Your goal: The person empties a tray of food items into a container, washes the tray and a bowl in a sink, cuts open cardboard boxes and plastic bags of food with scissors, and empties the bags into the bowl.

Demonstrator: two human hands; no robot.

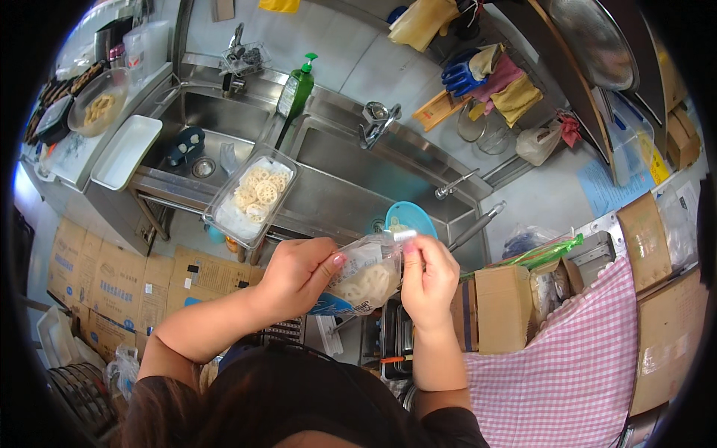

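Observation:
Between my hands is a clear plastic bag (366, 281) with pale lotus root slices inside and blue print on its lower part. My left hand (299, 272) pinches the bag's left side between thumb and fingers. At its upper right corner my right hand (430, 280) is closed on the plastic, thumb against the fingers, by a small white piece. Beyond my left hand, a clear rectangular tub (216, 216) rests on the sink divider with lotus root slices (261, 193) in it. A blue bowl (412, 218) stands in the right basin, just past my right hand.
Two steel basins (351, 179) run ahead of me, with taps (376, 123) and a green pump bottle (296, 88) behind. A white tray (127, 153) sits at the left counter edge. Cardboard boxes (502, 310) and a pink checked cloth (556, 366) lie at my right.

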